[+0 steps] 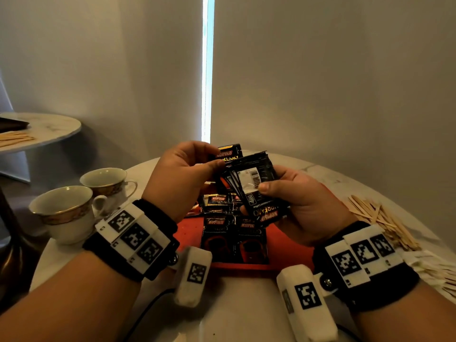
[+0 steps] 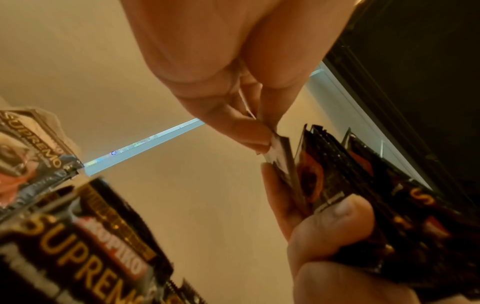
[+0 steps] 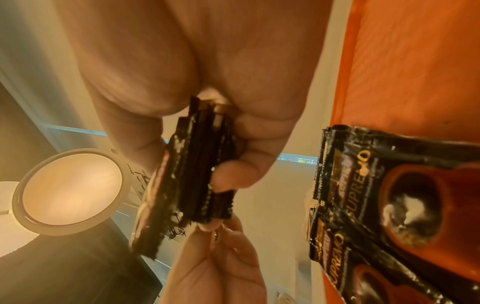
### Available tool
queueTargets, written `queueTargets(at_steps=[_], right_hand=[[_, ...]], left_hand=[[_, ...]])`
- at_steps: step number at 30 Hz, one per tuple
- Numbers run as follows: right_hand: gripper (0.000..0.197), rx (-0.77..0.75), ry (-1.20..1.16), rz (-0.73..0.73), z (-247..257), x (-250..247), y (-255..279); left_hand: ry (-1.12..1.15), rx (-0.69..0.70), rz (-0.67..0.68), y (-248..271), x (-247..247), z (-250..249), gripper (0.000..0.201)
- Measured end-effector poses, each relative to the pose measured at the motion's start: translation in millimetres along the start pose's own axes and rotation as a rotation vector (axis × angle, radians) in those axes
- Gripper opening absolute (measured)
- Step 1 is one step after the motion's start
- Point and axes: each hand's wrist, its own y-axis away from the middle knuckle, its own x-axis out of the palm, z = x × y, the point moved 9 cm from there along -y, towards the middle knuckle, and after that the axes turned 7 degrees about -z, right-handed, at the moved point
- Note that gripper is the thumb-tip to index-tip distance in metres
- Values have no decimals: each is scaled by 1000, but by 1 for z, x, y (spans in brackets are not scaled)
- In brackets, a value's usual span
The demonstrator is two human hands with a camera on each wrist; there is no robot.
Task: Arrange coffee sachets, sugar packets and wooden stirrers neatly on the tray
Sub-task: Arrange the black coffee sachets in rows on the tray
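Sachets (image 1: 256,186) sit fanned in the right hand (image 1: 303,206), fingers curled round them, above the tray (image 1: 281,240); the left hand (image 1: 180,178) pinches one sachet (image 1: 228,154), and loose grip could spill the fan

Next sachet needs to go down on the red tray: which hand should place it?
Left, probably. The left hand already pinches a single sachet apart from the rest, above the red tray. The right hand is occupied gripping the stack of sachets.
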Motion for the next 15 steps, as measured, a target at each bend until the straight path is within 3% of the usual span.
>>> queueTargets(at_steps=[5,9,15], right_hand=[[32,1,-1,-16,-1,-1,0],[33,-1,-10,-21,-3,-1,-2],[32,-20,4,-2,-3,-2,-3]], left_hand=[[-70,27,-4,-2,-5,-4,31],[-128,-9,87,-2,-3,-4,43],[-185,-21,69,-4,-7,-1,38]])
